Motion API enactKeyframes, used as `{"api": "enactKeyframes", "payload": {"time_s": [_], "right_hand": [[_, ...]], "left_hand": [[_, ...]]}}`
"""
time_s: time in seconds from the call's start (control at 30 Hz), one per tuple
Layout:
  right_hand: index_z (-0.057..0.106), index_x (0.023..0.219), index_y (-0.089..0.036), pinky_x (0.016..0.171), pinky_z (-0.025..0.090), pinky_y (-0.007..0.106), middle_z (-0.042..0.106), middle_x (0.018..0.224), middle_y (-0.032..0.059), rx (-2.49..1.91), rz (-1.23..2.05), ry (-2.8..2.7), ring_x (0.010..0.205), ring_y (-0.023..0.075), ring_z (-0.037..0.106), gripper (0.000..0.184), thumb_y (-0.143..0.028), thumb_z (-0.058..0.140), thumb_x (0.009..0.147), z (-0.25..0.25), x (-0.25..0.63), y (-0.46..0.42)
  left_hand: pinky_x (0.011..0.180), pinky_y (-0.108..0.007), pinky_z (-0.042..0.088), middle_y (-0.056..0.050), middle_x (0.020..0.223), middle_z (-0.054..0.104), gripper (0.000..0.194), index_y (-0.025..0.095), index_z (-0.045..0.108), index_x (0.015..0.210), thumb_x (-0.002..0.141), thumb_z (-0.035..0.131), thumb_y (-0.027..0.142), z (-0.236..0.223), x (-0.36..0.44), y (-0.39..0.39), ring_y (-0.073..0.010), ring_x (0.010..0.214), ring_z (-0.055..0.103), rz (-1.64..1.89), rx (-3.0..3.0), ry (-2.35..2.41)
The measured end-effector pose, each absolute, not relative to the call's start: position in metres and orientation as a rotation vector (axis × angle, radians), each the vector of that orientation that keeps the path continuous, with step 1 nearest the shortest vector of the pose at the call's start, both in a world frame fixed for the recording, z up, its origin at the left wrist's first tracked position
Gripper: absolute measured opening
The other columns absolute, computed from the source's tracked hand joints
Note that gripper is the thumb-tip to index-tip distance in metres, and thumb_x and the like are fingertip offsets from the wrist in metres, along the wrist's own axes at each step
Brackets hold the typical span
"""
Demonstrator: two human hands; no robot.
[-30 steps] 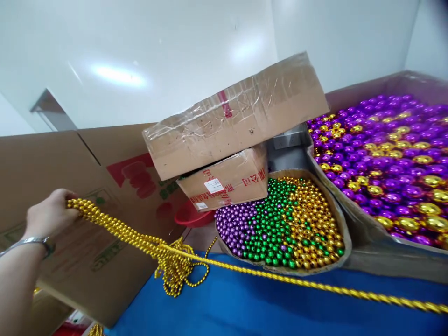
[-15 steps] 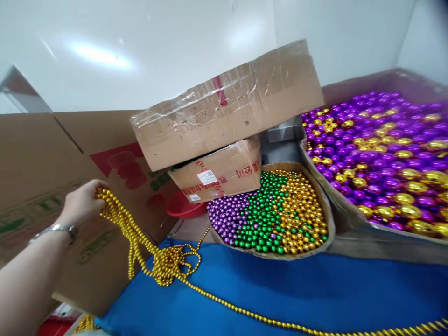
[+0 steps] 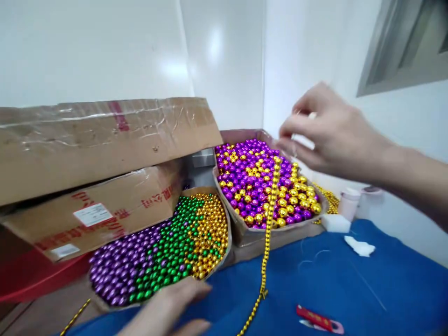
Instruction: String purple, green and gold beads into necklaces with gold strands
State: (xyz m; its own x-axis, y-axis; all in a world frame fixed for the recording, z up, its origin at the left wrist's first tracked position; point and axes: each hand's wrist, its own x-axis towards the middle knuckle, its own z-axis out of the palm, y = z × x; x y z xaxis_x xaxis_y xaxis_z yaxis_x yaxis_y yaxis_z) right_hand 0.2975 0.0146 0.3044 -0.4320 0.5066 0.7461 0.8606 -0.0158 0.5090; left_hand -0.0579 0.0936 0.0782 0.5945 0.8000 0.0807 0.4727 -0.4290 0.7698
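My right hand (image 3: 325, 133) is raised at the upper right, its fingers pinched on the top end of a gold bead strand (image 3: 268, 228). The strand hangs straight down past the front of the big box and reaches the blue cloth (image 3: 315, 280). My left hand (image 3: 175, 305) lies low at the bottom centre, fingers stretched out over the cloth, just in front of a shallow cardboard tray (image 3: 229, 242) holding purple, green and gold beads. It is blurred and seems to hold nothing. Another piece of gold strand (image 3: 75, 317) shows at the bottom left.
A big cardboard box (image 3: 245, 238) of purple and gold beads stands behind the strand. Taped cardboard boxes (image 3: 105, 140) and a red basin (image 3: 21, 280) fill the left. On the cloth lie red snips (image 3: 317, 322), a white wad (image 3: 360, 246), a white block (image 3: 336, 223) and a cup (image 3: 348, 203).
The view has swung right. My left hand has let go of the bundled gold strands and dropped to the cloth. My right hand has come into view, holding a strand up.
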Motion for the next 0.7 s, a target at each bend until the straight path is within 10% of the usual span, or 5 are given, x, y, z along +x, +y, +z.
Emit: {"api": "enactKeyframes", "payload": {"time_s": [0.13, 0.33, 0.7], "right_hand": [[0.067, 0.080, -0.015, 0.085, 0.040, 0.044, 0.052, 0.086, 0.0092, -1.301, -1.473, -2.143, 0.081, 0.0190, 0.046, 0.035, -0.035, 0.041, 0.093, 0.299, 0.288, 0.008], [0.065, 0.078, -0.022, 0.098, 0.031, 0.052, 0.052, 0.086, 0.0073, -1.468, -1.498, -2.262, 0.082, 0.0214, 0.045, 0.031, -0.038, 0.042, 0.092, 0.292, 0.317, -0.009], [0.071, 0.078, -0.024, 0.104, 0.018, 0.062, 0.053, 0.085, 0.0017, -1.495, -1.471, -2.340, 0.096, 0.0226, 0.047, 0.005, -0.026, 0.066, 0.079, 0.260, 0.357, -0.013]], "left_hand": [[0.109, -0.045, 0.028, -0.007, 0.147, 0.037, 0.080, 0.036, 0.027, 0.142, 0.074, 0.069, 0.039, 0.057, 0.078, 0.073, -0.0266, 0.133, 0.034, 0.629, 1.903, 0.452], [0.070, -0.034, 0.048, -0.003, 0.072, 0.064, 0.033, 0.018, 0.066, 0.086, 0.071, 0.071, 0.046, 0.024, 0.133, 0.071, -0.0191, 0.069, 0.063, 0.344, 1.532, 0.375], [0.058, -0.024, 0.043, 0.003, 0.069, 0.057, 0.021, 0.021, 0.061, 0.094, 0.080, 0.065, 0.036, 0.069, 0.046, 0.091, -0.0122, 0.059, 0.052, 0.458, 1.592, 0.583]]}}
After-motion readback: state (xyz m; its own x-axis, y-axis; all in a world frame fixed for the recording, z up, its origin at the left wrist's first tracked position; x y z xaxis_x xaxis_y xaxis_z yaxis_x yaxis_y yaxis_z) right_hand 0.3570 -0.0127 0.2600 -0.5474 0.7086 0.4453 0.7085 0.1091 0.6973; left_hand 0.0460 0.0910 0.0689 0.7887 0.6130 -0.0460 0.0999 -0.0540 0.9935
